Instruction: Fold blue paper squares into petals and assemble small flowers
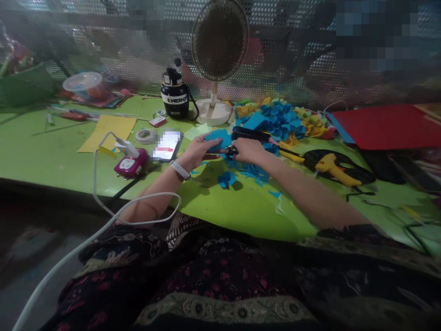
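Observation:
Between the thumb and fingers of my left hand is a piece of blue paper. My right hand is closed around the black handles of a pair of scissors, whose blades point left, close under the paper. Just behind my right hand lies a long black object, perhaps a stapler. Blue paper scraps and a folded blue paper piece lie on the green tabletop below my hands.
A pile of blue and yellow paper pieces sits behind. A fan, black bottle, phone, tape roll and purple power adapter stand around the left. A yellow glue gun lies right. A white cable crosses my left arm.

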Demonstrator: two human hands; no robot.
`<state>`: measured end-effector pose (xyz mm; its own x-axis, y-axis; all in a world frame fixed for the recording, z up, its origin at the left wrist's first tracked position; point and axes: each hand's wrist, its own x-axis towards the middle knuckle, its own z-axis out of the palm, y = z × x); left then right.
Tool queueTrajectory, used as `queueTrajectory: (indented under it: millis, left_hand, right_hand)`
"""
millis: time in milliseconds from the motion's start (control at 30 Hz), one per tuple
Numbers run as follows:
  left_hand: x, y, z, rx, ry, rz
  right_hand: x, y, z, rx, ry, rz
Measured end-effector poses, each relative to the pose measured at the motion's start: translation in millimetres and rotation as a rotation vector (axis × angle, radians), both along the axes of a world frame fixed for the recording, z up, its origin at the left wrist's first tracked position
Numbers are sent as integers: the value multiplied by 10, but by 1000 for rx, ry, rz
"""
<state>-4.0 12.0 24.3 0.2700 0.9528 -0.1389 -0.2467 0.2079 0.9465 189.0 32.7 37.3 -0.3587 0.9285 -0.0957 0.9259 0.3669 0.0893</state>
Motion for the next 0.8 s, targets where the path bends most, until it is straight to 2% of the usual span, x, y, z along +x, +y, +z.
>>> queueTrajectory:
  millis: [300,433,600,733,800]
  left_hand:
    - [-12,-16,-38,111,-7,-27]
    - [-3,-10,-73,124,-40,-55]
    - [19,-30,-58,111,-18,-31]
    - [37,-56,-27,111,-19,-14]
    - [50,-70,-21,101,-46,-19]
  right_hand:
    - [-194,292,129,-160,-150,-80]
    - [-224,290,191,-130,-160,-42]
    - [9,239,215,-82,57,8]
    - [346,95,130,-13,365,-114]
    - [498,-43,76,-61,592,-201]
